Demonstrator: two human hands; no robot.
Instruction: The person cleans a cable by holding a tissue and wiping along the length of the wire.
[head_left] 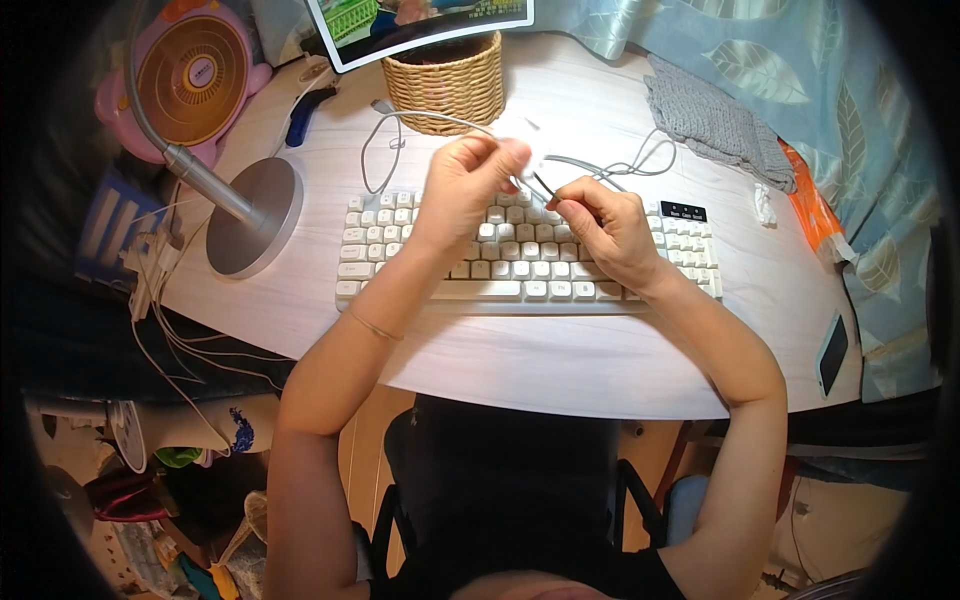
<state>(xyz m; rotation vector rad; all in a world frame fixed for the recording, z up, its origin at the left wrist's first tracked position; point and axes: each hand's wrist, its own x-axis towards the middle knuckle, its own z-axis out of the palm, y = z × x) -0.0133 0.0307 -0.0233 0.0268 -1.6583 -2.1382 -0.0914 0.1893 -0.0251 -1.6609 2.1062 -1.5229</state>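
Above the white keyboard [520, 291], both my hands are on a thin grey cable [440, 115]. The fingers of my left hand [468, 190] pinch it beside a bright white, overexposed piece [528, 150], whose kind I cannot make out. Thumb and fingertips of my right hand [610, 232] are closed on a darker stretch of the cable a little to the right. One end of the cable, with a plug [381, 106], lies by the wicker basket [445, 85]. More of it loops on the desk behind my right hand.
A grey lamp base [256, 218] and a pink fan heater [200, 75] stand at the left. The screen [425, 35] is at the back. To the right are a grey knitted cloth [715, 120], an orange bag [815, 205], a crumpled tissue [764, 205] and a phone [832, 353].
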